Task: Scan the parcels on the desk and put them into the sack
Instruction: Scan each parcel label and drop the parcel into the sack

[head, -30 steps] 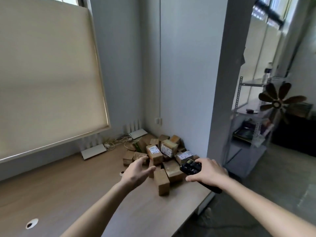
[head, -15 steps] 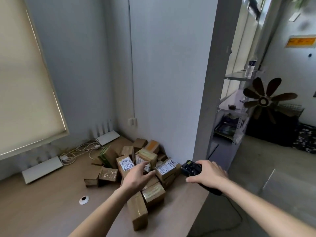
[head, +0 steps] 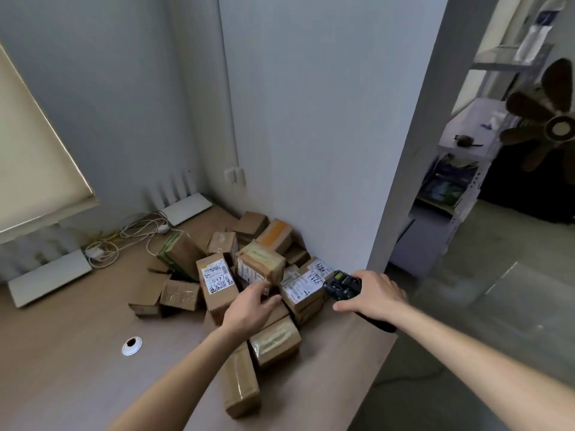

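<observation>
Heap of cardboard parcels (head: pixel 249 275) on a wooden table (head: pixel 62 368), piled into the corner where two grey walls meet. The left hand (head: pixel 252 304) reaches into the heap — fingers extended, tips at the lower edge of a taped parcel (head: pixel 259 267) lying on top. The right hand (head: pixel 371 295) grips a black scanner (head: pixel 342 285), its head pointing at a parcel with a white label (head: pixel 303 287). Behind the heap: two flat white routers (head: pixel 49 276) and tangled white cables (head: pixel 137 231). A round cable hole (head: pixel 132 345) is set in the table. At right — a metal shelf (head: pixel 460 169) and a dark fan (head: pixel 550 119).
</observation>
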{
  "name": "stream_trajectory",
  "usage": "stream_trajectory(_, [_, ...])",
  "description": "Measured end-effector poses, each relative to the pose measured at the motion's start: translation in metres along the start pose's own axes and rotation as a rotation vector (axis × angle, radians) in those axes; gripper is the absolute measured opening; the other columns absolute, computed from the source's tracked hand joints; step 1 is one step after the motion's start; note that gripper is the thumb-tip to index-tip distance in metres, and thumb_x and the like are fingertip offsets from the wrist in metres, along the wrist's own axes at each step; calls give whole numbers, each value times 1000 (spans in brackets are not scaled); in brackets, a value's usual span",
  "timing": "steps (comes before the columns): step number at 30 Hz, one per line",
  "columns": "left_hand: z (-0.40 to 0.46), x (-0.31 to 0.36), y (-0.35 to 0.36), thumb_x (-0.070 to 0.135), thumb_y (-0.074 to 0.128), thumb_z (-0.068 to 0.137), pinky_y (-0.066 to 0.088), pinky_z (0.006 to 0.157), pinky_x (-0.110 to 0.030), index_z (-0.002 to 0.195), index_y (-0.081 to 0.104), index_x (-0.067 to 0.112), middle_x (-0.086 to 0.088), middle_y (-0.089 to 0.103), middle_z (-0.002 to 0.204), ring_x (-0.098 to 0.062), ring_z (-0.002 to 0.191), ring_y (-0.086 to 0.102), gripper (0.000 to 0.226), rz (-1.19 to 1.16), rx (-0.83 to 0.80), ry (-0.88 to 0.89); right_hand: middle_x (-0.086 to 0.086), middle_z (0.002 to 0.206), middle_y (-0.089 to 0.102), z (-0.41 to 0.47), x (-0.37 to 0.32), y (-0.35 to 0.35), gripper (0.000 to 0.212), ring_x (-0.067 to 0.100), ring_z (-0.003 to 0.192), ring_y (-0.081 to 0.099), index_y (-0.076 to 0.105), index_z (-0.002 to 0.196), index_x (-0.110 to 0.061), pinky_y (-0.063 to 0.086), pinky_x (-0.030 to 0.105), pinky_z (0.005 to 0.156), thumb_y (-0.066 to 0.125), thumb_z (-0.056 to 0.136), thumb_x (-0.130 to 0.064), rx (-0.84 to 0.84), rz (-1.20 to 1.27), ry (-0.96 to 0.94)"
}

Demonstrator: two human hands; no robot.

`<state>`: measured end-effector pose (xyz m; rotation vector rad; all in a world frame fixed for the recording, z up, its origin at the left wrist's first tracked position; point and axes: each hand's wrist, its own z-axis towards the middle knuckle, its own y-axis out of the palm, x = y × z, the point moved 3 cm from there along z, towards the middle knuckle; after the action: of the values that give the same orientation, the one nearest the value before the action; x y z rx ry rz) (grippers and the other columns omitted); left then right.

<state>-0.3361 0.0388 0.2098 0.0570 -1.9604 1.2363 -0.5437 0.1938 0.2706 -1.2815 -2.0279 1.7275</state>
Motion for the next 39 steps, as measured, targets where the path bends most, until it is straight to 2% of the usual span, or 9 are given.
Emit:
stream_trajectory(2, [21,-11,19,49,56,97,47,106,-39,149,45,21,-1,56,143,-18,128,54,60,-17,-33,-63,-3,130,68,35,5,14,83,25,119,64,61,133,-35,46,32,79,86,60,-67,-35,1,-14])
stream_trajectory(6, [63,-33,60,49,53,98,48,104,-39,149,42,21,-2,59,139,-19,127,56,59,-44,-83,-183,-5,126,69,103,15,48,87,24,114,65,62,129,-36,55,36,88,84,52,-70,-126,-2,-38])
stream_trajectory(12, [114,-52,117,49,45,102,39,112,-37,153,37,18,-2,48,152,-21,138,46,61,-107,-110,-336,-8,124,69,184,27,90,86,21,112,65,60,131,-34,56,37,91,86,55,-64,-222,-11,-94])
stream_trajectory(20, [148,-59,151,35,47,104,41,107,-31,147,46,14,0,54,146,-20,133,51,48,-343,-23,-506,-5,131,66,237,29,117,87,21,119,62,58,137,-31,54,39,97,88,61,-62,-288,48,-169])
stream_trajectory(24, [139,-58,150,40,52,101,42,113,-41,150,45,20,1,56,146,-17,132,52,53,-479,31,-523,-8,121,69,233,34,113,73,16,108,64,62,125,-35,56,37,90,87,63,-63,-296,75,-190])
stream_trajectory(26, [132,-52,145,40,54,100,43,111,-36,150,44,23,5,58,142,-12,127,53,54,-538,62,-504,-10,115,70,226,36,105,68,14,102,65,64,119,-36,58,37,87,85,62,-66,-290,91,-189])
stream_trajectory(32, [95,-27,117,37,60,99,51,77,-18,148,44,34,6,71,116,-7,106,65,52,-727,149,-357,-14,108,72,180,29,68,69,12,97,68,60,109,-41,59,38,87,81,51,-74,-222,93,-214])
stream_trajectory(36, [45,-22,72,36,63,97,60,85,-36,145,49,36,1,73,106,-14,100,69,50,-749,221,-281,-15,105,71,120,2,44,68,10,96,67,60,106,-40,59,38,88,81,51,-73,-172,102,-282])
stream_trajectory(39, [-13,-27,29,33,64,96,61,85,-40,140,52,38,-1,74,103,-15,95,72,46,-763,283,-220,-15,104,71,59,-33,34,67,8,94,66,66,109,-38,58,36,87,84,53,-71,-141,67,-378])
